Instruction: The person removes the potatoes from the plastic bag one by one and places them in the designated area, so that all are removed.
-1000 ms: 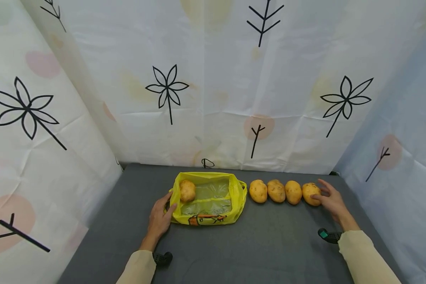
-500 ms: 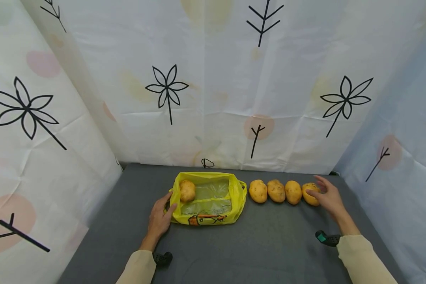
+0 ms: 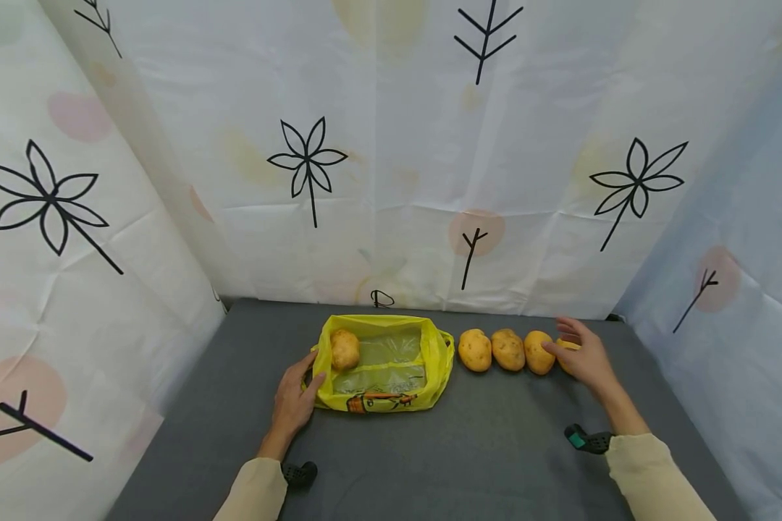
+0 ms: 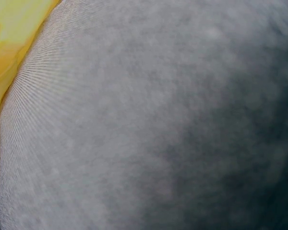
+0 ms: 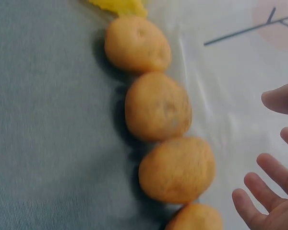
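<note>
A yellow plastic bag [image 3: 433, 362] lies with its mouth spread wide, one potato [image 3: 345, 350] inside at the left. My left hand [image 3: 293, 399] holds the bag's left side, thumb near the front corner and fingertips at the rim. To the bag's right is a row of several potatoes. My right hand [image 3: 585, 359] hovers over the right end of that row, fingers spread and holding nothing. It partly hides the rightmost potato [image 3: 565, 346], and its thumb overlaps the neighbouring potato [image 3: 538, 353]. In the right wrist view the fingers [image 5: 273, 175] stand apart from the potatoes.
Two more potatoes, one [image 3: 474, 351] beside the bag and another [image 3: 507, 350] to its right, complete the row. A dark grey cloth [image 3: 430, 463] covers the table. White patterned curtains [image 3: 391, 145] rise at the back and both sides. Orange and black print marks the bag's front.
My right hand has drawn off the rightmost potato and shifted left above the row, towards its neighbour. My left hand and the bag have stayed in place.
</note>
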Motion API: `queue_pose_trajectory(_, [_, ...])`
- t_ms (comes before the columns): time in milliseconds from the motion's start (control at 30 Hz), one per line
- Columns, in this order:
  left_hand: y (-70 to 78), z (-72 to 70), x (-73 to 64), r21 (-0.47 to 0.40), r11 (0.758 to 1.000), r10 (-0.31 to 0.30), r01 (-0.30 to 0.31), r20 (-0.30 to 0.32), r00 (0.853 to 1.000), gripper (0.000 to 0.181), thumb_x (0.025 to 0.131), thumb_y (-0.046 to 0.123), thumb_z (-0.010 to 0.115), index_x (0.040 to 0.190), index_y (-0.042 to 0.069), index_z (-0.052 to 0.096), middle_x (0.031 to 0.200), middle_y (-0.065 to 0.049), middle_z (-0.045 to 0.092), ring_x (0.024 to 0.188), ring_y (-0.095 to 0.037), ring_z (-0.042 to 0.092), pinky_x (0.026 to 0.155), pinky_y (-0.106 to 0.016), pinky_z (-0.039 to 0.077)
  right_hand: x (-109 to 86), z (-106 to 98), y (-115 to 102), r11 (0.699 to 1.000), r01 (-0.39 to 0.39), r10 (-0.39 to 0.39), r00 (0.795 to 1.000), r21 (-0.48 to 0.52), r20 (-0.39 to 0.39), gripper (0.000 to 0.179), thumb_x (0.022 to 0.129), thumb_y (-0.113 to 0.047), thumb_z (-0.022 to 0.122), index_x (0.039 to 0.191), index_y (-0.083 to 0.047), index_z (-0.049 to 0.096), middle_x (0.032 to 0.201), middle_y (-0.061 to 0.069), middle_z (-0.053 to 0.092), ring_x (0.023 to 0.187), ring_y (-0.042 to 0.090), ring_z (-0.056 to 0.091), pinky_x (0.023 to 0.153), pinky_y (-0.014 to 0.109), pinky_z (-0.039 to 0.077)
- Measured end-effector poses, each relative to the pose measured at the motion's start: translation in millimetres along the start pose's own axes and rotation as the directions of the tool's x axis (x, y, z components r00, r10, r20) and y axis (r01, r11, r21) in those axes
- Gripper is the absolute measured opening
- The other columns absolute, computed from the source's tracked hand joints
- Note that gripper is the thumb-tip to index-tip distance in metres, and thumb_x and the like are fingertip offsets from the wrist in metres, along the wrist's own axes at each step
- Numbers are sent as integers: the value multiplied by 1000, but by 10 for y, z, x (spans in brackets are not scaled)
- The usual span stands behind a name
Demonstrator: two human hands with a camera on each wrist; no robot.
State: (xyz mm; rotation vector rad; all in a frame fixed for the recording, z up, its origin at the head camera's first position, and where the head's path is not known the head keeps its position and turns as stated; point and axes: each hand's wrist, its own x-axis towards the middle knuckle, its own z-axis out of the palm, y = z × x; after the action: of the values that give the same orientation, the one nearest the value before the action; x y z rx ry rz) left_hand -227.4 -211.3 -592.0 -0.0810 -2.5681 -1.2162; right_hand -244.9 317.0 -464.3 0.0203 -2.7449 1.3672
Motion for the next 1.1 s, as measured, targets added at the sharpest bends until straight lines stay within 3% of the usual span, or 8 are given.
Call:
queue_pose_trajectory(233, [2,0,-4,-5,1000,-3,3,-5,1000,53,103,36,60,151,16,51,147,-16,53,134,-39,46,106,-65,34,13,135,-120,999,45,-45,999,4,28,66,100,-22,68,154,1,37,148,34,40,132,55,40,97,66,44])
queue_pose_trajectory(467, [-1,20,-8,6,1000,16,-15,-29,999,53,103,33,60,151,13,52,146,-18,53,133,-42,47,104,-67,34,-18,272,-273,993,91,-97,992,77,74,62,100,-21,68,151,1,42,146,33,42,131,54,43,98,64,45])
queue_pose_trajectory(700, [1,17,-18,2,1000,-2,2,-13,1000,53,103,35,60,151,16,51,147,-17,52,133,-41,46,105,-67,34,-27,451,-374,981,164,-174,980,106,96,56,99,-15,68,148,2,46,140,32,48,127,53,49,94,60,49])
queue_pose_trajectory(867, [6,17,-16,-6,1000,-14,14,-11,1000,53,103,35,60,151,17,51,147,-16,53,134,-39,46,106,-66,33,-12,591,-414,975,164,-183,975,148,125,55,99,-12,67,147,2,46,140,33,48,126,52,49,96,59,49])
queue_pose_trajectory(1100, [14,23,-13,2,1000,13,-13,-31,999,52,103,33,60,151,14,52,146,-18,53,133,-42,47,104,-67,34,11,790,-510,968,171,-198,970,183,140,54,98,-16,69,145,1,49,137,31,51,124,51,52,94,53,52])
